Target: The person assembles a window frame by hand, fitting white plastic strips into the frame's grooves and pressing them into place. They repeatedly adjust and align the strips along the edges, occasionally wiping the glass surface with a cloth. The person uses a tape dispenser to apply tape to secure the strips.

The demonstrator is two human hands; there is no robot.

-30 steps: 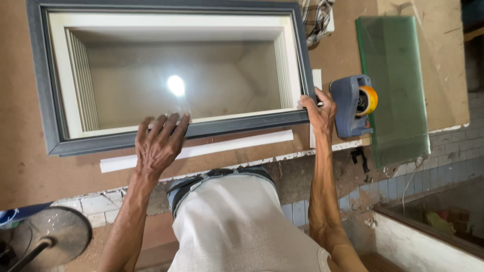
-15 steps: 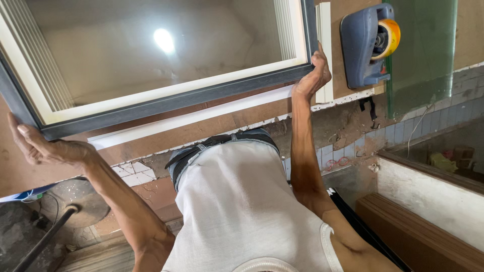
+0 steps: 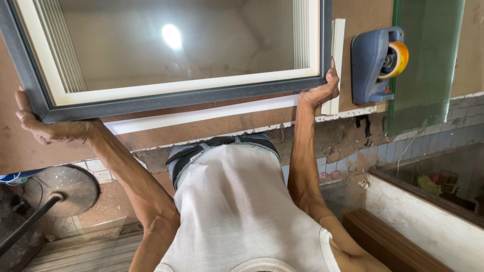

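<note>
The person holds a framed glass panel [image 3: 171, 55], with a dark grey outer frame and a cream inner frame, which lies on a brown board table [image 3: 363, 12]. The left hand [image 3: 48, 126] grips the near left corner of the frame; its fingers are curled together around the edge, and the thumb side is partly hidden under the frame. The right hand [image 3: 320, 90] grips the near right corner, fingers bent and pressed together against the dark edge. The glass reflects a bright lamp. Just under the near edge of the frame a long white strip [image 3: 201, 115] lies on the table, and a shorter white strip [image 3: 335, 65] lies beside the right edge, touching the right hand. To the right, near this strip, stands a blue tool with a yellow wheel [image 3: 378, 63], and further right a green glass sheet [image 3: 426, 60].
</note>
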